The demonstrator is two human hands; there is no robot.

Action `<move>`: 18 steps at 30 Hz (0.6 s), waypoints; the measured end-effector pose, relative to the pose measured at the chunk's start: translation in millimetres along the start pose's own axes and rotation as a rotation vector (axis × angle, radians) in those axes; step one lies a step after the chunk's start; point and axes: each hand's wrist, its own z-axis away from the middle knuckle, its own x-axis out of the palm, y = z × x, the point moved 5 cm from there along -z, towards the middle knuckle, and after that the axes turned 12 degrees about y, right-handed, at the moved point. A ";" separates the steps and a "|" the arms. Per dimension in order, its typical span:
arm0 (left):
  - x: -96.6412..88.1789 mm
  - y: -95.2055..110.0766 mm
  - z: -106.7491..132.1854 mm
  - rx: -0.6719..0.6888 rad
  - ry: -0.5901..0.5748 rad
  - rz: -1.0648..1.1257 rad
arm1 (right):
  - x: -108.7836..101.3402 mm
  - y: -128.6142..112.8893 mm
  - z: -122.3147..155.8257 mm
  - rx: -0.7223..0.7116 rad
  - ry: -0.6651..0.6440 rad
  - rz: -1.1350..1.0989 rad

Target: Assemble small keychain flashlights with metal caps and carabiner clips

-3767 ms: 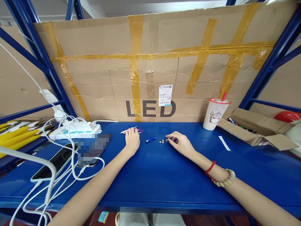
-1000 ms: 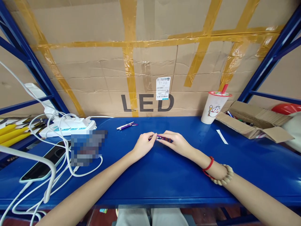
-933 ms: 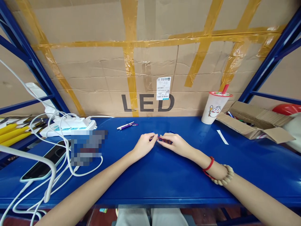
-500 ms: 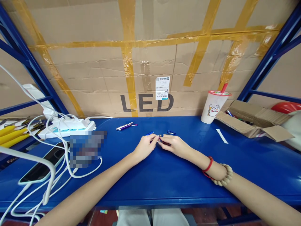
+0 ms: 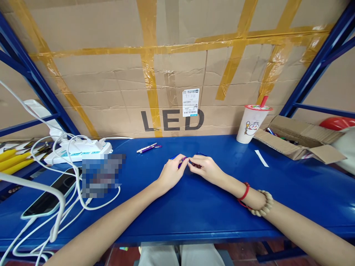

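In the head view, my left hand (image 5: 172,171) is closed in a pinch on a small shiny purple piece (image 5: 183,159) with a curved end, perhaps a clip. The fingertips of my right hand (image 5: 204,167) meet it from the other side, closed on something small and dark that the fingers mostly hide. Both hands are just above the blue tabletop, nearly touching. A blue item (image 5: 173,157) shows partly behind my left fingers, and a blue loop (image 5: 200,153) behind my right knuckles. Farther left lies a slim silver and purple pen-like piece (image 5: 148,148) with a purple clip.
Left on the blue table (image 5: 166,218) are a white power strip (image 5: 80,149), tangled white cables and a phone (image 5: 50,195). A drink cup (image 5: 251,125), a paper strip (image 5: 261,158) and an open cardboard box (image 5: 296,142) stand right. A taped carton (image 5: 119,88) walls the back.
The purple piece now shows more clearly at my left fingertips. My right hand has shifted slightly and now covers more of the blue loop behind it. The camera view has moved a little.
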 end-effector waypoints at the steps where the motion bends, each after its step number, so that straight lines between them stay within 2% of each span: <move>1: -0.5 0.8 0.2 -0.003 0.000 -0.006 | -1.0 -0.7 -0.4 0.000 0.003 0.008; 11: -0.8 8.1 2.7 -0.047 -0.021 0.041 | -6.0 -3.1 -2.5 -0.064 0.011 0.069; 16: -0.8 4.0 0.7 -0.092 -0.045 0.185 | -7.1 3.9 -0.5 -0.053 0.018 0.077; 18: -0.7 2.4 -1.2 -0.062 -0.074 0.239 | -7.3 6.2 0.4 -0.041 0.017 0.085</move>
